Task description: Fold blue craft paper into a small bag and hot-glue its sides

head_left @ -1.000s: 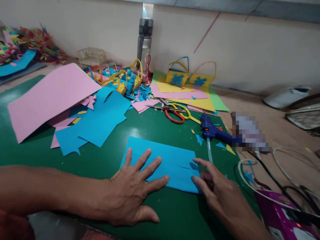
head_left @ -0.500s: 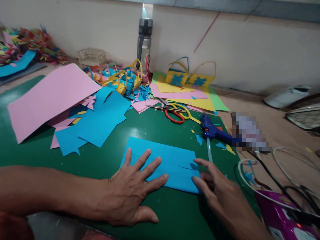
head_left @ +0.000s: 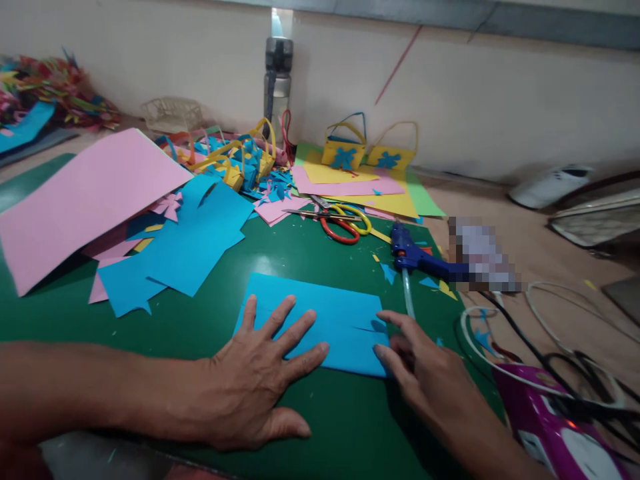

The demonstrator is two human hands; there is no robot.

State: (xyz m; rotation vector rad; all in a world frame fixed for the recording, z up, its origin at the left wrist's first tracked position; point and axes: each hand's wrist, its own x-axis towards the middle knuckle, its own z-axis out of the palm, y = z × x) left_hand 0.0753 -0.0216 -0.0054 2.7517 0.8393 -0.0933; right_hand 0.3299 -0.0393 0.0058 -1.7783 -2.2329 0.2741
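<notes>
The left hand (head_left: 265,383) lies palm down with its fingers spread, unclenched, across the lower left part of a bright blue rectangular sheet of folded paper (head_left: 340,307). The right hand (head_left: 430,373) is at the sheet's right edge, its thumb and forefinger parted rather than closed, the tips at the paper beside a narrow dark slit. The sheet rests flat on the glossy green counter (head_left: 210,327), directly in front of the person. Beyond the right hand lies a dark blue glue gun (head_left: 400,247) with a translucent stick; near it are scissors with red and yellow handles (head_left: 345,227). To the left, a large pink paper sheet (head_left: 95,193) overlaps cut blue sheets (head_left: 195,233). Farther back — against the wall — stand two small yellow paper bags with blue cutouts (head_left: 345,155), and left of them a clear, dark-capped bottle (head_left: 278,73).
</notes>
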